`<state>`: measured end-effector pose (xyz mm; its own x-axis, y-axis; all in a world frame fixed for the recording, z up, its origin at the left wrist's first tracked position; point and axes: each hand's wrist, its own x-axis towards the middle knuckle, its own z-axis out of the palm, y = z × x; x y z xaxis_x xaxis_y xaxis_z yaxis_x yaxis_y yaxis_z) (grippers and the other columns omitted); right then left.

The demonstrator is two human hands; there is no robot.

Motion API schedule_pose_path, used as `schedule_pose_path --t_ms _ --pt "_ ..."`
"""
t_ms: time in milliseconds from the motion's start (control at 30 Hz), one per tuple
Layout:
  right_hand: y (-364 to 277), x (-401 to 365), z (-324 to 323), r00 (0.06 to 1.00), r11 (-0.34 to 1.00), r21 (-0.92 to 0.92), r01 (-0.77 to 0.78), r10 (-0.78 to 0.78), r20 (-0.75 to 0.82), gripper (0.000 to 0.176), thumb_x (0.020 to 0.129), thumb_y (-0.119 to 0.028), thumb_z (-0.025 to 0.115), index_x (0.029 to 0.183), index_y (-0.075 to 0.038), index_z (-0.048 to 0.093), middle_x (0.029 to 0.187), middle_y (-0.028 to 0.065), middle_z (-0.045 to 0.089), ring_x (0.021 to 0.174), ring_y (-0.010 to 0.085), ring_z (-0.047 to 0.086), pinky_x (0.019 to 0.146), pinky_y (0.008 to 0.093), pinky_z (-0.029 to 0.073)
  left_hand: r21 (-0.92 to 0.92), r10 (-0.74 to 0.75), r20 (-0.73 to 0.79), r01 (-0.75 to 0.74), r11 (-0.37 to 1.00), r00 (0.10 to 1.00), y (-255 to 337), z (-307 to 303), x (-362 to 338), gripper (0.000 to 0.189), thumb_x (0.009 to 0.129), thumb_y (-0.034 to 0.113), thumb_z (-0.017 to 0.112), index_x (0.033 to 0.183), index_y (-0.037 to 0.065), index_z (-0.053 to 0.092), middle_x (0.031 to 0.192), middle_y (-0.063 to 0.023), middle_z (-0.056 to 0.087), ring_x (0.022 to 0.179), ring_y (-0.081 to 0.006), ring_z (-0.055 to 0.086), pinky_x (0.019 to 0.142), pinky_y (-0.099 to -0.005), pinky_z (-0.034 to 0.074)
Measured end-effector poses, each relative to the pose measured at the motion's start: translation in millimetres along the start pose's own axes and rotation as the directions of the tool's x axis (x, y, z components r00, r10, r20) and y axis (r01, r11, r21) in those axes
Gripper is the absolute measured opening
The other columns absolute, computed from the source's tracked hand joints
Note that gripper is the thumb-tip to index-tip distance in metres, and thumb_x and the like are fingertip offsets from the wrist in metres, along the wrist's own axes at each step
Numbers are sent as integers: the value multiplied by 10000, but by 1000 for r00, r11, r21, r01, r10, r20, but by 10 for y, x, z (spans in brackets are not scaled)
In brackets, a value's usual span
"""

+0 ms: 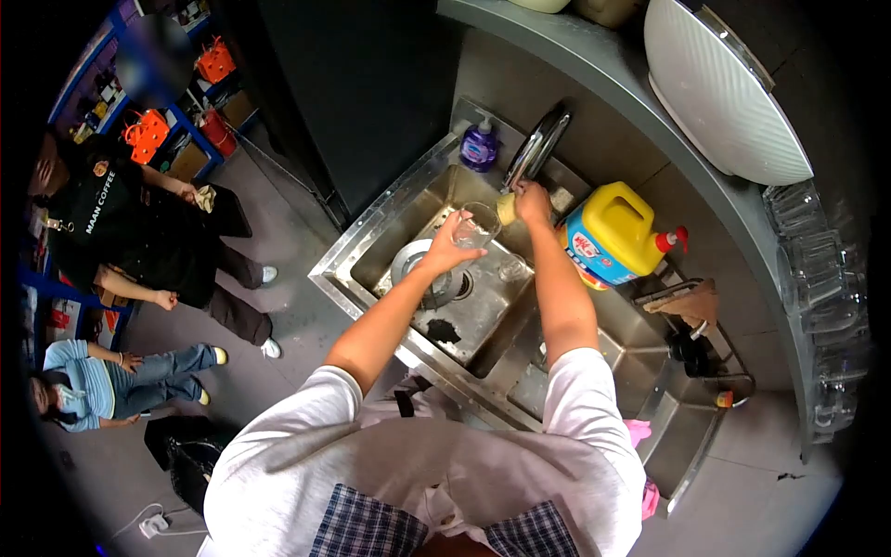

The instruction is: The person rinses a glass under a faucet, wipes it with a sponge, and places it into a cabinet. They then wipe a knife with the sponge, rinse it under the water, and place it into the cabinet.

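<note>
My left hand [449, 249] is closed round a clear drinking glass [480, 223], held above the left sink basin [492, 320]. Just to its right, my right hand [533, 203] grips a yellow sponge [506, 209] beside the glass, close below the chrome faucet [541, 141]. Beneath my left hand, a round metal piece [408, 264] lies in the basin near the drain. Another clear glass [511, 268] stands on the basin floor, and a dark patch shows nearer to me.
A yellow detergent jug [617, 223] stands right of the faucet, a purple soap bottle [479, 147] left of it. Overhead, a curved grey shelf [733, 200] carries a white bowl [724, 93] and several glasses. A rack holds a brown cloth [691, 304]. Two people stand at left.
</note>
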<state>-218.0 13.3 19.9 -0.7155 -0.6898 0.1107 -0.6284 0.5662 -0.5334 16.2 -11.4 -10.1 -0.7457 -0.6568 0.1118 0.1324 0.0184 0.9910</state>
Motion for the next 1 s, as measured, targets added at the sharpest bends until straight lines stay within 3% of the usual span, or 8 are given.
schedule_pose_path --t_ms 567,733,767,800,833,867,900,1000 --pt "1 -87 -7 984 973 -146 179 -175 40 227 847 -261 557 980 -136 693 906 198 646 863 381 617 774 461 492 42 -44 -15 44 998 999 54 38 103 817 577 145 861 1239 107 383 1139 -79 502 1084 -226 512 870 -358 444" --pt "139 -15 84 985 950 -278 143 -107 138 275 869 -244 485 924 -60 681 941 213 643 888 371 626 754 461 497 83 126 -79 -119 989 989 -254 74 134 851 556 171 879 1255 90 399 1122 -82 503 1069 -216 512 878 -351 458" --pt "290 50 229 981 960 -208 189 -173 91 310 872 -243 454 880 -34 682 938 236 637 880 376 629 744 475 498 126 99 -41 -93 988 994 -283 47 146 857 554 212 885 1258 85 414 1137 -82 492 1045 -213 518 875 -357 468" --pt "214 -9 170 981 965 -179 190 -180 70 299 871 -237 454 900 -53 689 945 231 636 877 381 625 765 467 493 405 220 -94 -165 900 971 -113 71 51 854 572 254 880 1268 87 415 1161 -69 473 1027 -214 519 875 -360 468" --pt "-154 -170 -120 983 993 -59 105 -94 159 272 869 -217 479 981 -77 684 968 219 634 878 380 620 783 457 486 249 85 -33 -74 966 996 -126 20 12 936 650 342 831 1379 30 333 1359 -151 403 1314 -277 318 1081 -394 263" --pt "-91 -151 -80 959 955 -133 266 -248 136 272 873 -213 508 1064 -101 665 988 201 636 884 378 613 789 454 478 306 197 -39 -176 936 980 -106 -7 48 938 586 229 878 1342 89 340 1212 -78 477 1087 -205 484 910 -376 441" --pt "-76 -106 -34 976 971 -157 179 -155 151 280 872 -205 526 1102 -104 648 996 185 641 900 376 609 789 463 474 -95 140 -80 -148 984 987 -297 29 68 972 586 213 878 1360 70 307 1272 -101 465 1126 -205 465 934 -367 422" --pt "-187 -222 -69 990 992 -8 125 -125 67 282 860 -225 560 1098 -101 647 986 183 650 907 359 621 797 439 478 180 162 -41 -152 972 986 -233 -67 70 1002 583 220 877 1368 14 290 1332 -129 434 1190 -225 444 980 -360 396"
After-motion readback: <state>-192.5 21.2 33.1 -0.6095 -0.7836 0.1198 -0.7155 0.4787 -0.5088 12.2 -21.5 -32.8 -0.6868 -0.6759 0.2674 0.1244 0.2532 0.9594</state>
